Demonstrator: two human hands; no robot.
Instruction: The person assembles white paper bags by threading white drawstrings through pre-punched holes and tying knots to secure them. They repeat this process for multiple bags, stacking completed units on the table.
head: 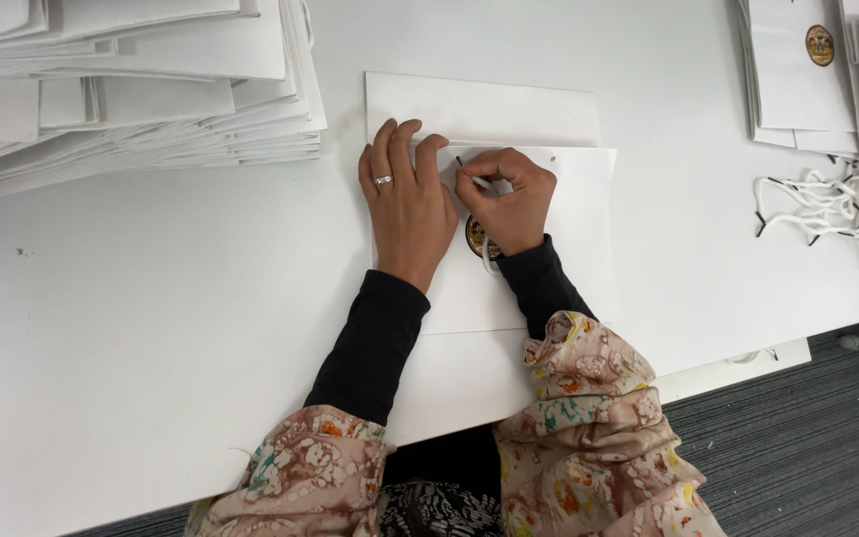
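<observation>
White surface (151, 328) carries a flat paper bag (569, 229), pinned by the flat, open left hand (405, 209); the right hand (509, 204) is closed, pinching a cord (471, 177), which may slip from the hole if tugged.

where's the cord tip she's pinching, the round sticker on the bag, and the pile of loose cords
black cord tip (459, 160), head view: the dark end by the bag's punched hole.
round sticker (475, 239), head view: its exposed left edge under the right hand.
pile of white cords (837, 204), head view: middle of the tangle.
</observation>
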